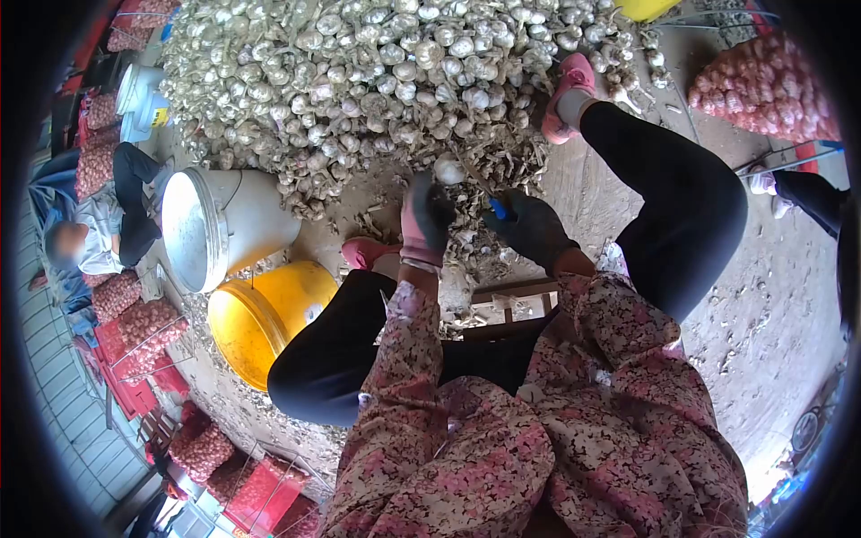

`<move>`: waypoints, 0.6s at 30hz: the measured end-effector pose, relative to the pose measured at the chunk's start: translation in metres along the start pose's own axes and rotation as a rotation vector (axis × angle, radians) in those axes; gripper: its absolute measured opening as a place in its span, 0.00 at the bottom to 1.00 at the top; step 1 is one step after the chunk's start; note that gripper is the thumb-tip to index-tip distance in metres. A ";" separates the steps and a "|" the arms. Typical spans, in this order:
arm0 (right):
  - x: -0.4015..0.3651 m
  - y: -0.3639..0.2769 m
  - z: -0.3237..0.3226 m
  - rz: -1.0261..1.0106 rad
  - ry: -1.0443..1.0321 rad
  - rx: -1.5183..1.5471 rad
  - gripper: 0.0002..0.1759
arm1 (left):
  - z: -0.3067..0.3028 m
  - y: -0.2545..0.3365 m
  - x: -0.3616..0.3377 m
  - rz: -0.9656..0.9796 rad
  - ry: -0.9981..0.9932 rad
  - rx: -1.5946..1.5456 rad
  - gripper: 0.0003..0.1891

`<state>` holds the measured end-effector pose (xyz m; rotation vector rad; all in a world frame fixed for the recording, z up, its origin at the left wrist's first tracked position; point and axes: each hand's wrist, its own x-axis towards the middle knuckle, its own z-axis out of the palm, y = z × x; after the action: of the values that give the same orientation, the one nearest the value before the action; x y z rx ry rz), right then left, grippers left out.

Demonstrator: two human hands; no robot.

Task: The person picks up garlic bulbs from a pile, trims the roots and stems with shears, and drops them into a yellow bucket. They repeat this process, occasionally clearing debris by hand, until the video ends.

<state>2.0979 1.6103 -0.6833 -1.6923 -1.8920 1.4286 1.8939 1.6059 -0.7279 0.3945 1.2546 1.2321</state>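
My left hand point(425, 222), in a pink glove with dark palm, is closed on a whitish garlic bulb point(449, 170). My right hand point(531, 233), in a dark glove, is wrapped round a knife with a blue handle point(499, 210). Its thin blade points up and left toward the bulb; whether it touches cannot be made out. Just beyond both hands rises a large pile of garlic bulbs point(359, 90) with dry stalks. Trimmed bits of stalk and skin point(471, 240) lie on the ground below the hands.
To the left, a white bucket point(256, 215) and a yellow bucket point(296, 291) lie tipped on their sides. A full red mesh sack point(762, 85) stands at upper right. Another person point(99, 229) sits at far left near several filled sacks point(148, 327). Someone's leg point(807, 195) shows at far right.
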 end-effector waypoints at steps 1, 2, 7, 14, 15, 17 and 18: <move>-0.006 0.000 0.001 -0.056 0.039 -0.004 0.21 | -0.002 0.000 -0.012 -0.302 -0.085 -0.398 0.28; -0.012 0.000 0.002 -0.115 0.073 -0.006 0.21 | 0.031 0.017 -0.035 -0.401 0.068 -0.362 0.31; -0.020 0.016 0.009 -0.132 0.004 -0.046 0.22 | 0.041 0.009 -0.037 -0.200 -0.125 -0.379 0.26; -0.029 0.026 0.038 -0.180 -0.057 0.325 0.25 | 0.024 0.004 -0.055 0.020 -0.206 -0.498 0.15; -0.028 0.028 0.041 -0.172 -0.061 0.329 0.25 | 0.021 0.001 -0.059 0.012 -0.199 -0.497 0.15; -0.026 0.027 0.040 -0.198 -0.142 0.349 0.25 | 0.017 -0.004 -0.065 -0.056 -0.213 -0.692 0.16; -0.027 0.025 0.036 -0.193 -0.142 0.351 0.25 | 0.011 -0.004 -0.067 -0.141 -0.239 -0.760 0.15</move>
<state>2.0965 1.5659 -0.7094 -1.2445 -1.6911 1.7160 1.9166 1.5515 -0.6941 -0.1031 0.5344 1.3891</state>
